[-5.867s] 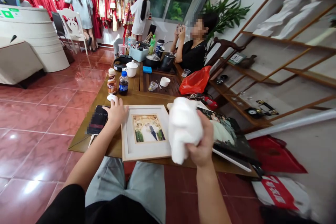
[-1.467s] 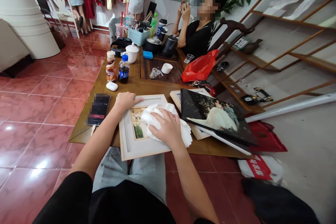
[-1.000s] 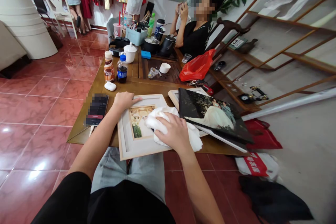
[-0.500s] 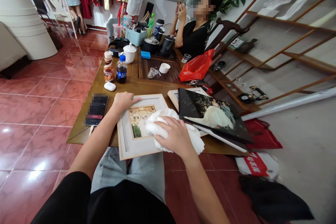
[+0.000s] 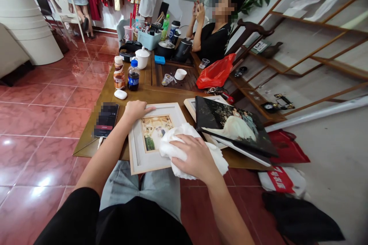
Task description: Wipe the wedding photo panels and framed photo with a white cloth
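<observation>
A picture frame [image 5: 138, 163] with a light wood edge and white mat lies at the table's near edge, overhanging it slightly. Inside is a small wedding photo [image 5: 152, 132]. My left hand [image 5: 136, 111] grips its upper left corner, thumb laid over the top border. My right hand [image 5: 195, 157] is closed over a bunched white cloth [image 5: 172, 138], pressing it on the frame's lower right part. The cloth covers that corner and hangs past the frame's right side. Right of it, a black photo album [image 5: 212, 113] with a bridal cover rests over another frame [image 5: 190, 108].
A phone [image 5: 107, 118] on a cable, a white earbud case [image 5: 120, 94], a coffee bottle [image 5: 119, 74] and a cola bottle [image 5: 133, 76] stand left. Farther back are a red plastic bag [image 5: 217, 72], a white cup [image 5: 180, 74] and a seated person [image 5: 214, 38] with raised hands.
My right hand and the cloth have slid down and to the right, uncovering more of the photo. My left hand stays on the frame's corner.
</observation>
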Action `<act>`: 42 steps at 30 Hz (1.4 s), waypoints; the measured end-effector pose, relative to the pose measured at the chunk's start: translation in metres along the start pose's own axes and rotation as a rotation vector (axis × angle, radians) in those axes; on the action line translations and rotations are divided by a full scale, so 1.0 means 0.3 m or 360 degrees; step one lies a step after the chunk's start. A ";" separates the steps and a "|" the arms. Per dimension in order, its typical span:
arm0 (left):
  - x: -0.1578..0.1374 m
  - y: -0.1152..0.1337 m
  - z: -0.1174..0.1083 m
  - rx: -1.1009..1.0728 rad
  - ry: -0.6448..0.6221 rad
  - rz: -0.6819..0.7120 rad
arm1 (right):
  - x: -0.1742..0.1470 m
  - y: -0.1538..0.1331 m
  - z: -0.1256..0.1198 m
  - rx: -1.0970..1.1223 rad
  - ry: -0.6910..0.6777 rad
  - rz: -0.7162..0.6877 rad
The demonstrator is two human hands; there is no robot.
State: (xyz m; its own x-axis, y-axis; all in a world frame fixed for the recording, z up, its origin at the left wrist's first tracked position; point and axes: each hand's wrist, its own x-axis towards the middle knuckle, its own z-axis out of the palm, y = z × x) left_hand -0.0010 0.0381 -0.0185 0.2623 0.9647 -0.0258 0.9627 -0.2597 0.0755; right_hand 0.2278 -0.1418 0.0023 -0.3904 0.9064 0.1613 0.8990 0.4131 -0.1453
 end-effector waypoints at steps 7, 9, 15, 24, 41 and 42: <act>-0.004 -0.001 0.000 0.0001 0.0013 0.0016 | -0.047 0.009 0.002 -0.0337 0.0333 0.0119; -0.006 0.001 -0.005 0.0002 -0.0002 0.0014 | -0.074 0.007 0.004 -0.0369 0.0415 0.0142; -0.003 0.004 -0.009 -0.0009 -0.0033 -0.0008 | -0.129 -0.005 0.044 -0.0171 0.0460 0.0114; -0.005 0.003 -0.006 -0.0024 -0.0008 -0.0015 | -0.075 -0.281 0.117 0.0373 0.0322 -0.0414; -0.002 0.001 -0.002 -0.0036 0.0015 -0.0008 | -0.178 0.027 0.093 -0.0148 0.0675 0.0129; -0.002 0.001 -0.002 -0.0038 0.0018 -0.0006 | -0.174 0.012 0.097 -0.0108 0.0666 0.0093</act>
State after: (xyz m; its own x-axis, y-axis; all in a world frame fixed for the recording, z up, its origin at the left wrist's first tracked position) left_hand -0.0008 0.0375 -0.0178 0.2576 0.9661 -0.0150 0.9618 -0.2550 0.0993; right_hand 0.2458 -0.1852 -0.0350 -0.2369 0.8082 0.5392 0.9338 0.3426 -0.1033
